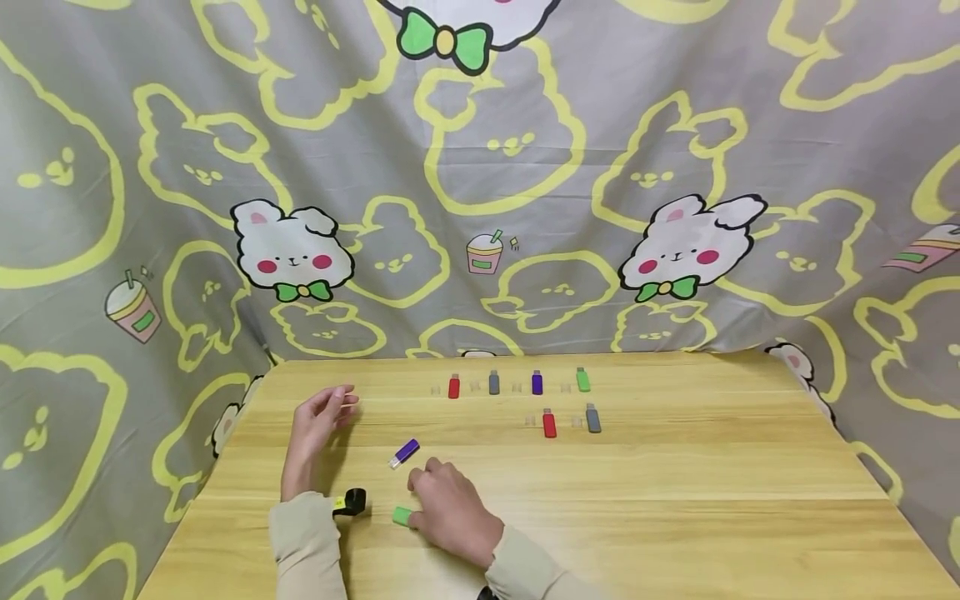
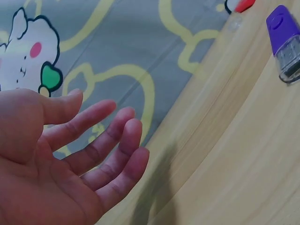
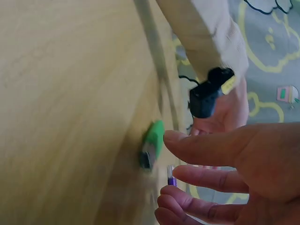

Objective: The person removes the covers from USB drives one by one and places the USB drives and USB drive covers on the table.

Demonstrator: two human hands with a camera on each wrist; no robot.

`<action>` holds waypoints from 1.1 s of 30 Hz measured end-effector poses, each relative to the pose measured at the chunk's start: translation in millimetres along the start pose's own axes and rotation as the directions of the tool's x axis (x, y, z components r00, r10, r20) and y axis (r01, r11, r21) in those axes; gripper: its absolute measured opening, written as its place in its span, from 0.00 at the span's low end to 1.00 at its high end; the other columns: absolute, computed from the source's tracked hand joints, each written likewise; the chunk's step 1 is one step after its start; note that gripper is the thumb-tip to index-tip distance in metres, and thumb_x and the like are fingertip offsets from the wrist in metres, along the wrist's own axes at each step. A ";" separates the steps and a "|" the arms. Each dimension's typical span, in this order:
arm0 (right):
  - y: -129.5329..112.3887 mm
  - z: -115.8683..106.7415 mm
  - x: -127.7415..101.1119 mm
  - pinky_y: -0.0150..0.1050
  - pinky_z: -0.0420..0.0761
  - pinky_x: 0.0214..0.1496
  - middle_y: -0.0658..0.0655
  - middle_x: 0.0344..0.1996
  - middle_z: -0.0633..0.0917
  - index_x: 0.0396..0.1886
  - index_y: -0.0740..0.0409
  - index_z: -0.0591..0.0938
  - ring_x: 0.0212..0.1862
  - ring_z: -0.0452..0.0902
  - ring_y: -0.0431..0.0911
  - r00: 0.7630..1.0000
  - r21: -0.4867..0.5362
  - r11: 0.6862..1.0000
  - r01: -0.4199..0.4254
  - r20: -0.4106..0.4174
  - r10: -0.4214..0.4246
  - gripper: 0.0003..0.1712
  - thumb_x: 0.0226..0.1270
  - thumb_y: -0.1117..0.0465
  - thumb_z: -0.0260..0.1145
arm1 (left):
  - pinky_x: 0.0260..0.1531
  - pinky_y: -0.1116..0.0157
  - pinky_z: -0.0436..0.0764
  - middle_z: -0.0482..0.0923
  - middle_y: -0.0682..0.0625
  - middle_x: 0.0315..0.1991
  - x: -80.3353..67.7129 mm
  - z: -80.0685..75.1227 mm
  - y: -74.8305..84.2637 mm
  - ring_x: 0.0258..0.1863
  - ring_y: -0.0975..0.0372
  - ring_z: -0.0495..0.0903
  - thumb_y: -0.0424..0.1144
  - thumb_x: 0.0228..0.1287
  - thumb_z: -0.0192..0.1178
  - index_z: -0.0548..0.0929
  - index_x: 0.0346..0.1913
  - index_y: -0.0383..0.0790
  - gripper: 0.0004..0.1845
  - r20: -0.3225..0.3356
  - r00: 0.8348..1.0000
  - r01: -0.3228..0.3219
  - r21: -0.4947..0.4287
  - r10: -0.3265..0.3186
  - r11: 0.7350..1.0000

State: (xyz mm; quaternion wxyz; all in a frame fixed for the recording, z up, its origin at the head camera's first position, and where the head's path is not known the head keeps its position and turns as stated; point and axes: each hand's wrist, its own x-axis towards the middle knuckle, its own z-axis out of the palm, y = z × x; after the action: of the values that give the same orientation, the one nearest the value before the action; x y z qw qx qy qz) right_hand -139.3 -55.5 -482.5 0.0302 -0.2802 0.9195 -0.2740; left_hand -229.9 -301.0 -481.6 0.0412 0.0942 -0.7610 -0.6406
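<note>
A green USB drive point(image 1: 402, 517) lies on the wooden table point(image 1: 675, 500) right by the thumb of my right hand point(image 1: 420, 500). In the right wrist view the thumb of the right hand point(image 3: 173, 164) reaches toward the green drive point(image 3: 153, 140), and the fingers are loosely bent and hold nothing. I cannot tell if the thumb touches it. A purple USB drive point(image 1: 405, 452) with a clear end lies just beyond, also seen as the purple drive point(image 2: 286, 42) and behind my fingers as the purple drive point(image 3: 171, 178). My left hand point(image 1: 341, 404) hovers open to the left, its palm point(image 2: 93, 140) empty.
At the back lie a red drive point(image 1: 453, 387), a grey drive point(image 1: 494, 382), a purple drive point(image 1: 537, 382) and a green drive point(image 1: 582, 380), then a nearer red drive point(image 1: 550, 423) and grey drive point(image 1: 593, 417), with small clear caps beside them. A patterned cloth point(image 1: 480, 167) surrounds the table.
</note>
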 end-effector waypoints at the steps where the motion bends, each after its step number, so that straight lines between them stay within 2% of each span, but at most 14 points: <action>1: -1.3 2.7 0.7 0.29 0.70 0.26 0.50 0.29 0.78 0.38 0.59 0.86 0.29 0.68 0.39 1.000 -0.014 1.000 0.004 0.001 -0.004 0.15 0.53 0.61 0.82 | 0.53 0.60 0.84 0.87 0.46 0.46 -0.2 -1.5 -0.3 0.48 0.58 0.86 0.46 0.82 0.50 0.75 0.66 0.23 0.27 0.000 1.000 0.000 -0.004 0.000 1.000; 5: -5.2 10.0 3.3 0.28 0.69 0.24 0.49 0.26 0.77 0.33 0.58 0.85 0.26 0.69 0.39 0.999 -0.068 0.997 0.037 -0.008 -0.037 0.11 0.52 0.67 0.80 | 0.53 0.61 0.84 0.87 0.48 0.45 -0.3 -3.5 -0.6 0.47 0.59 0.86 0.46 0.81 0.51 0.74 0.66 0.23 0.27 0.008 1.000 0.004 -0.015 -0.004 1.000; 10: -6.2 9.9 5.1 0.26 0.72 0.25 0.49 0.24 0.79 0.31 0.59 0.86 0.26 0.71 0.36 0.997 -0.076 0.994 0.076 0.002 -0.076 0.15 0.47 0.78 0.78 | 0.53 0.61 0.85 0.87 0.46 0.46 -1.6 -0.5 1.6 0.46 0.60 0.86 0.44 0.82 0.51 0.74 0.66 0.23 0.26 0.000 1.000 0.005 -0.014 -0.005 1.000; 13: -3.6 4.6 3.2 0.26 0.75 0.28 0.49 0.26 0.82 0.33 0.59 0.88 0.28 0.73 0.36 0.998 -0.011 0.999 0.051 0.022 -0.051 0.18 0.45 0.81 0.75 | 0.53 0.60 0.85 0.87 0.45 0.46 -2.8 3.3 5.0 0.46 0.60 0.87 0.43 0.82 0.51 0.74 0.65 0.22 0.25 0.004 1.000 0.001 -0.011 -0.001 1.000; 18: 5.2 -14.3 0.7 0.30 0.84 0.38 0.53 0.36 0.88 0.44 0.60 0.89 0.36 0.81 0.39 1.000 0.100 0.995 -0.006 -0.013 0.007 0.20 0.52 0.80 0.72 | 0.53 0.58 0.85 0.86 0.39 0.48 -3.8 15.2 14.1 0.44 0.60 0.86 0.42 0.82 0.51 0.75 0.64 0.21 0.24 0.040 0.998 -0.041 0.014 0.040 0.999; 20: 9.9 -25.6 -0.5 0.30 0.84 0.39 0.54 0.38 0.88 0.46 0.60 0.89 0.36 0.82 0.40 0.999 0.157 0.987 -0.026 -0.036 0.032 0.19 0.56 0.79 0.71 | 0.52 0.57 0.85 0.85 0.36 0.49 -4.4 22.2 18.3 0.44 0.60 0.86 0.41 0.82 0.51 0.76 0.63 0.21 0.23 0.065 0.995 -0.072 0.031 0.070 0.997; 25: 27.0 -54.8 -3.2 0.27 0.81 0.35 0.51 0.33 0.86 0.45 0.61 0.88 0.32 0.79 0.37 0.990 0.288 0.957 -0.031 -0.121 0.068 0.13 0.62 0.76 0.70 | 0.52 0.54 0.85 0.83 0.30 0.50 -6.8 43.7 28.6 0.42 0.59 0.86 0.39 0.82 0.52 0.79 0.60 0.22 0.21 0.146 0.978 -0.157 0.042 0.150 0.987; 27: 35.7 -65.0 -3.9 0.27 0.81 0.35 0.50 0.32 0.85 0.46 0.61 0.87 0.32 0.79 0.36 0.985 0.326 0.945 -0.016 -0.157 0.071 0.13 0.63 0.75 0.70 | 0.52 0.54 0.85 0.82 0.29 0.50 -8.6 52.3 32.5 0.44 0.55 0.86 0.38 0.81 0.53 0.79 0.59 0.22 0.19 0.177 0.970 -0.175 0.040 0.166 0.984; 33: 62.3 -88.8 -7.6 0.30 0.85 0.37 0.52 0.34 0.85 0.49 0.57 0.86 0.37 0.85 0.45 0.955 0.415 0.910 -0.015 -0.265 0.137 0.14 0.65 0.72 0.72 | 0.52 0.54 0.85 0.84 0.31 0.49 -15.4 78.0 43.8 0.48 0.45 0.84 0.36 0.79 0.56 0.81 0.57 0.23 0.17 0.247 0.950 -0.210 0.053 0.190 0.976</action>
State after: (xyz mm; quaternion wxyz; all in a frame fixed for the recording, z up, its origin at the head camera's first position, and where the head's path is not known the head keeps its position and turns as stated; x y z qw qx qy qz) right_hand -182.5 35.0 -440.4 -0.0353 -0.1885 0.8466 -0.4965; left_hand -233.2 -215.5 -451.4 0.0097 -0.0601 -0.7906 -0.6093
